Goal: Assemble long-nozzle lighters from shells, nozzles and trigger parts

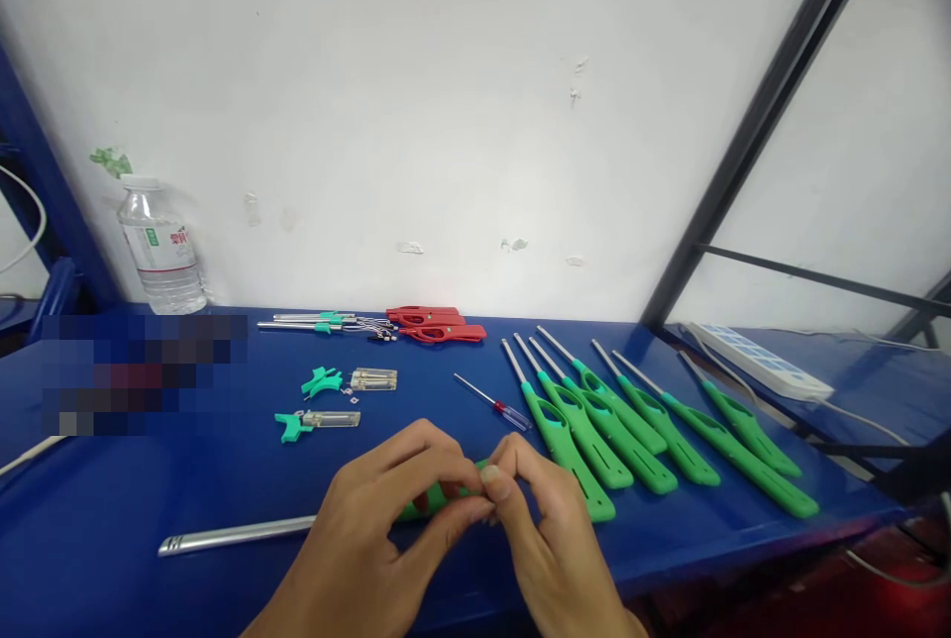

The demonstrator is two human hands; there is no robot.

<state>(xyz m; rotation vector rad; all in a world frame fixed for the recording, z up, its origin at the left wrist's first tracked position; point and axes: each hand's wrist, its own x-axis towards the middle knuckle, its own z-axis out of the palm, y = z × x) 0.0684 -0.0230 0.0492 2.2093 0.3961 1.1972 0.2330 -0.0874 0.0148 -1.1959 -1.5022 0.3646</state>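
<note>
Low in the view, my left hand [386,519] is closed round the green body of a long-necked lighter [245,533], whose metal tube points left just above the table. My right hand [546,519] pinches at the other end of the same green body. Both sets of fingertips meet there and hide most of the handle; whether a small part sits between them I cannot make out. Beyond my hands lies a screwdriver [494,402] with a clear and red handle. Turquoise triggers [295,426] and clear fuel tanks [373,379] lie to the left.
Several green lighters [594,410] lie slanted at the right. Red lighter casings [438,324] and metal tubes with wires [319,323] lie along the wall. A water bottle [159,247] stands back left. A white power strip [758,361] is beyond the dark frame [765,123] at right.
</note>
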